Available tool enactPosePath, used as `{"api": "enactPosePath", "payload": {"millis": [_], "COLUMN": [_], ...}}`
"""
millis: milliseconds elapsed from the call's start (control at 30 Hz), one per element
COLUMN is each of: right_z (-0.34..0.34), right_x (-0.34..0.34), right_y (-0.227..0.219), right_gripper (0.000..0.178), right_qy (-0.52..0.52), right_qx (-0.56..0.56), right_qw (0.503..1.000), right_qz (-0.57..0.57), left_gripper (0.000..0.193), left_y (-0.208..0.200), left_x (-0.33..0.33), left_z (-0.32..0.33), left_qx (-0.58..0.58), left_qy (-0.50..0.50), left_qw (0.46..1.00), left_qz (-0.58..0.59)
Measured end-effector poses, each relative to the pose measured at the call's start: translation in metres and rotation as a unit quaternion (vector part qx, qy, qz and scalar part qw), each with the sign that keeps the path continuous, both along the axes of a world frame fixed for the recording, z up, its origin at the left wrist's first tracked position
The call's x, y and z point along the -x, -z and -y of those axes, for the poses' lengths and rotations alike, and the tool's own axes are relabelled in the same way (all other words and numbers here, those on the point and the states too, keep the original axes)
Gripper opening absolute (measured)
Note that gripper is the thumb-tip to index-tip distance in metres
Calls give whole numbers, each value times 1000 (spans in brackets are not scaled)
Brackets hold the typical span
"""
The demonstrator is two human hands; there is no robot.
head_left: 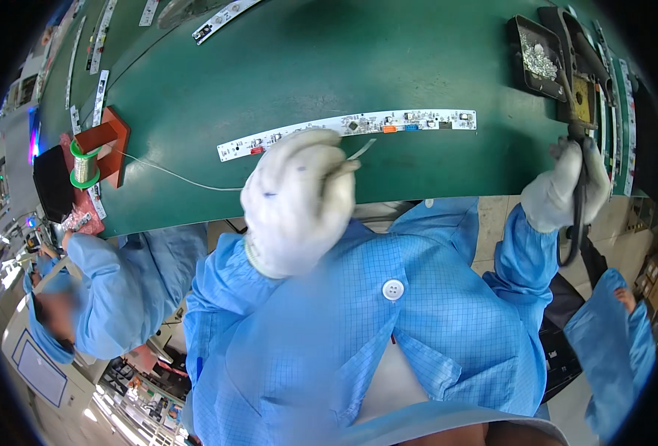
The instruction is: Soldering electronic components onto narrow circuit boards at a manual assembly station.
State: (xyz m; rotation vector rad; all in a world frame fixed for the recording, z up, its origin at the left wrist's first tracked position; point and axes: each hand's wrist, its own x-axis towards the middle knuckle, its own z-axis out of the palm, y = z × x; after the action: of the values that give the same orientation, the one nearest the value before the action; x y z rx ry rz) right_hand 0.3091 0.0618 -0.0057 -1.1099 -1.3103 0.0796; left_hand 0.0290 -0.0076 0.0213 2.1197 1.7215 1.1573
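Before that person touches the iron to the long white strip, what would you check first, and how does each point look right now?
1. Solder wire in the left hand: ok, the gloved fingers pinch the wire, whose tip is over the circuit strip.
2. Wire feed: ok, it runs in a loose line from the green spool on the orange stand.
3. Soldering iron in the right hand: ok, gripped, but off to the right by the holder, not at the strip.
4. Strip flat on the green mat: ok.
5. Iron tip clean: cannot tell.
6. Wire touching a pad: cannot tell.
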Motion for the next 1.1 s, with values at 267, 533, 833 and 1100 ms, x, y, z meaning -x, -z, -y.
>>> {"api": "enactPosePath", "payload": {"millis": [267, 533, 833, 1100], "right_z": [-1, 6, 1, 11], "right_x": [15, 18, 28, 19], "right_y": [-14, 2, 10, 12], "right_gripper": [27, 17, 22, 30], "right_qy": [-33, -62, -126, -213], "right_qx": [224, 227, 256, 205], "right_qw": [973, 952, 949, 942], "right_qz": [-47, 196, 132, -163], "left_gripper": [7, 15, 24, 16], "left_y": [0, -1, 4, 19], "left_x": [61, 90, 80, 81], "left_z": [15, 10, 0, 2], "left_qx": [64, 218, 244, 119], "left_qy": [-173, -274, -209, -107], "left_qw": [982, 936, 868, 761], "left_qz": [-43, 35, 378, 629]}}
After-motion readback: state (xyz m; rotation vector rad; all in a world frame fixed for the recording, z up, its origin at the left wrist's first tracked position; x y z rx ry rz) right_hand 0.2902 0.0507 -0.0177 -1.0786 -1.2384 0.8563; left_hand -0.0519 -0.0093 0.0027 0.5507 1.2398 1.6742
